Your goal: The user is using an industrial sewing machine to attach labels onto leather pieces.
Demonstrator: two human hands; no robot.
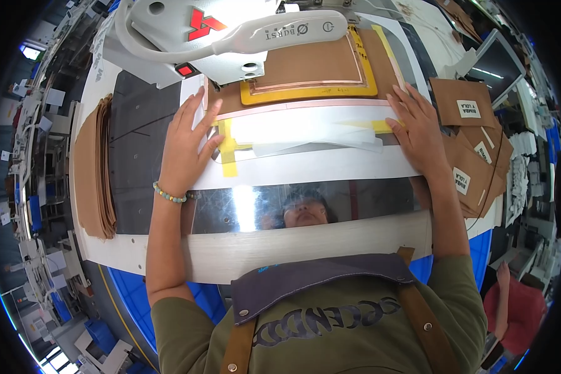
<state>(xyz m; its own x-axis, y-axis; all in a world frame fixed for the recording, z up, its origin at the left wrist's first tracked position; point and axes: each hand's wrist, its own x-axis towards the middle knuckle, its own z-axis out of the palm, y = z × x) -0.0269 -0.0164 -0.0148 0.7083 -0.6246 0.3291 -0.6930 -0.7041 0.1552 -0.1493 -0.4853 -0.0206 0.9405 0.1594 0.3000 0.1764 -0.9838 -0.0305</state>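
My left hand (190, 140) lies flat at the left side of a white sheet (318, 167), its fingers apart and pointing away from me. On the other side my right hand (416, 132) rests with fingers spread by the right edge of a brown panel (305, 65). A yellow frame (308, 96) sits on the panel, under the white head of a sewing machine (162, 37). Between my hands run a pink strip and a white strip (293, 128) with yellow tape (229, 149). Neither hand grips anything that I can see.
Stacked brown pieces (93, 168) stand at the left on the dark plate. Brown pieces with white labels (464, 103) lie at the right, near a screen (495, 65). A shiny metal plate (368, 202) is nearest me. Another person (517, 305) is at the lower right.
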